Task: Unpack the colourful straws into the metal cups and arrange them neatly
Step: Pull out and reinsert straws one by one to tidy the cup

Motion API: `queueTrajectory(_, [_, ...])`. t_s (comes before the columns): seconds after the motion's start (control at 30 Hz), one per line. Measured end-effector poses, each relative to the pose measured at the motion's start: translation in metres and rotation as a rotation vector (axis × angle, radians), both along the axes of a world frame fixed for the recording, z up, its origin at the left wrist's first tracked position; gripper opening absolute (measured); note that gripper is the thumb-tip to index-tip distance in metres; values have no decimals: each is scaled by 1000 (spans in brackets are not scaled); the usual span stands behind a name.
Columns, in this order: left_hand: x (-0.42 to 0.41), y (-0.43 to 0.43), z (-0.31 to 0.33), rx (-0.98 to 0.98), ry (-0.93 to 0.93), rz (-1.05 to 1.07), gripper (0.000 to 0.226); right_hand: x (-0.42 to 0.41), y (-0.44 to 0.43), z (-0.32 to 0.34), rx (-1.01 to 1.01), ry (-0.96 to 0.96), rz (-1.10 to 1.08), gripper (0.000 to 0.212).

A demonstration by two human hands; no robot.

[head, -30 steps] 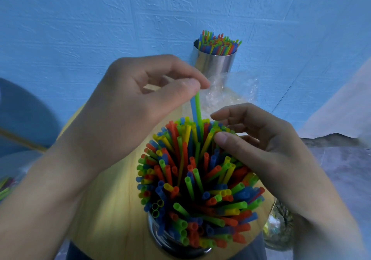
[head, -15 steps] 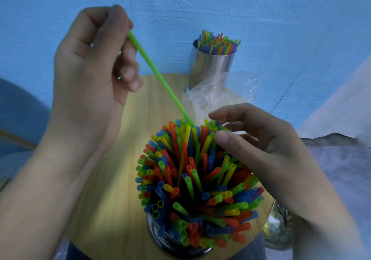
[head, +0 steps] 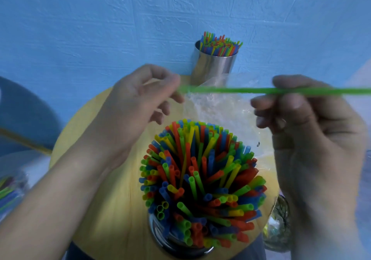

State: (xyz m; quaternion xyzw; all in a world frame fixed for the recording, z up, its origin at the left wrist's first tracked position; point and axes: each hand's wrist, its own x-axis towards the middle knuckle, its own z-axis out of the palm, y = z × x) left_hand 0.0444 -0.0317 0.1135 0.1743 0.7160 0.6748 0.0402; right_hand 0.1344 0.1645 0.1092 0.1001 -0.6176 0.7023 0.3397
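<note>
Straw of green plastic (head: pixel 230 89), held level and crosswise above the table, clear of both cups. Left end pinched between thumb and forefinger of left hand (head: pixel 136 107); further along, clamped between thumb and curled fingers of right hand (head: pixel 313 135), far end running out of view at right. Both grips blurred by motion, hence judged as pinches rather than sharply seen. Two-handed hold probably for straightening or checking a single straw before seating it. Near metal cup (head: pixel 176 245), at front edge of round wooden table (head: pixel 120 209), packed with colourful straws (head: pixel 196 175), splayed outward with uneven tips: tidying evidently unfinished. Far metal cup (head: pixel 212 67), against blue wall (head: pixel 80 29), filled with upright straws (head: pixel 218 45), closer set and more even. Crumpled clear wrapper (head: pixel 218 107) lying between the two cups, seemingly emptied. Loose straws (head: pixel 8 189), blurred, at left edge beyond the table, possibly awaiting unpacking.
</note>
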Motion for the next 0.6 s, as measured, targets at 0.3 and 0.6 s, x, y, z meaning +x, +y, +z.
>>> queueTrajectory(0.3, [9,-5,11,-486,7,-328,31,1,-1,-1,357,-42,-134,20])
queueTrajectory(0.6, [11,-2,12,-402,151,-174,11,4,-2,-3,460,-266,9,21])
